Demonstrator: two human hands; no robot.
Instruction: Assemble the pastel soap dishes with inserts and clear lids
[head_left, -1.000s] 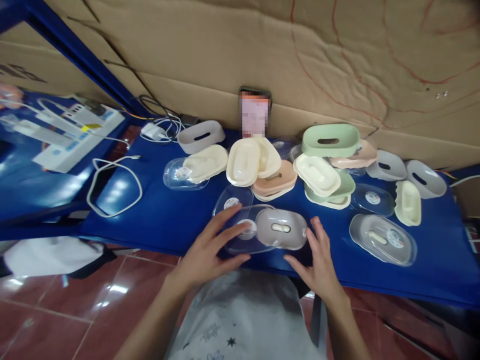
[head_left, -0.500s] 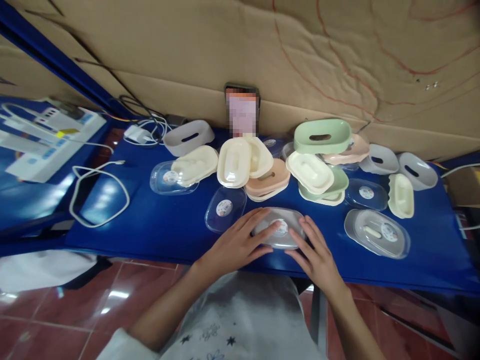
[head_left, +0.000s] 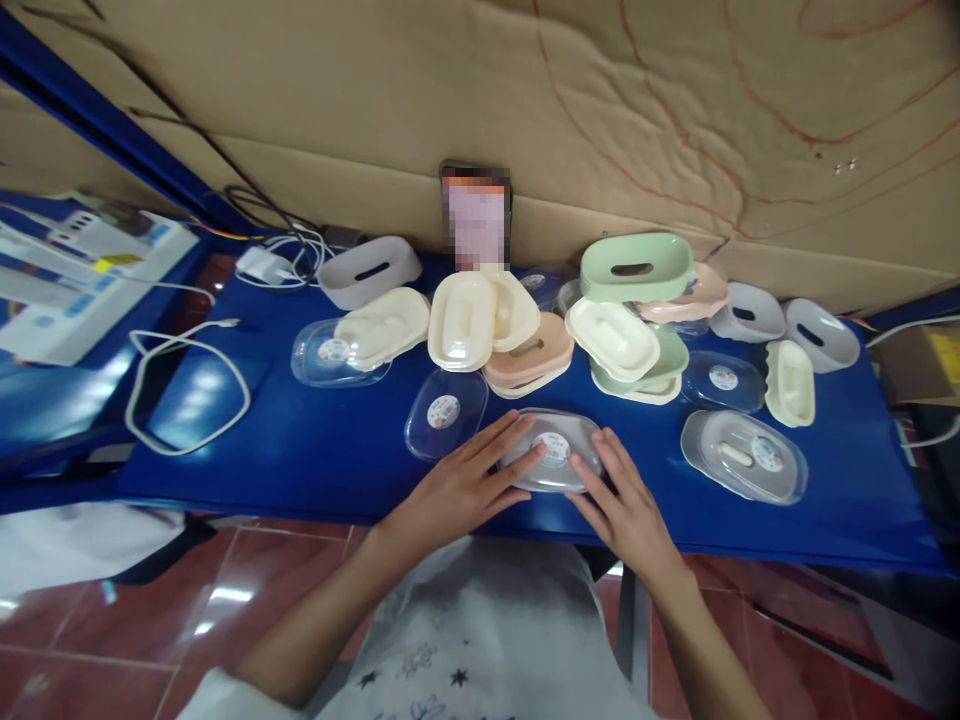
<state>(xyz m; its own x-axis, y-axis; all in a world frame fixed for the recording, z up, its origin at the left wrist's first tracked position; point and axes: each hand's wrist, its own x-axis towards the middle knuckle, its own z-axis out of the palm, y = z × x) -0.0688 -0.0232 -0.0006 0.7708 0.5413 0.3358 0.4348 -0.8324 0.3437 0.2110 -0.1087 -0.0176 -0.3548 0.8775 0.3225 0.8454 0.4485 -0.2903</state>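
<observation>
Both hands rest flat on one grey box (head_left: pixel 553 462) with a clear lid, which lies at the near edge of the blue desk (head_left: pixel 300 450), about midway along it. The left hand (head_left: pixel 457 490) lies on the box's left part, fingers spread and extended, tips on the lid beside its round label. The right hand (head_left: pixel 626 505) lies on the box's right end, fingers likewise extended and apart. Neither hand is curled around the box; both press on it from above.

Just left of the box lies a loose clear lid (head_left: pixel 445 412), label up, touching or nearly touching the left fingers. To the right, near the same edge but apart from the right hand, lies a second lidded grey box (head_left: pixel 742 455).

Behind the box, toward the far edge, stand cream trays (head_left: pixel 461 320), a peach base (head_left: pixel 529 355), and a green base (head_left: pixel 636 265) on top of a stack. Two grey bases (head_left: pixel 784 322) sit near the far right corner. A white cable (head_left: pixel 187 385) loops at the left end.
</observation>
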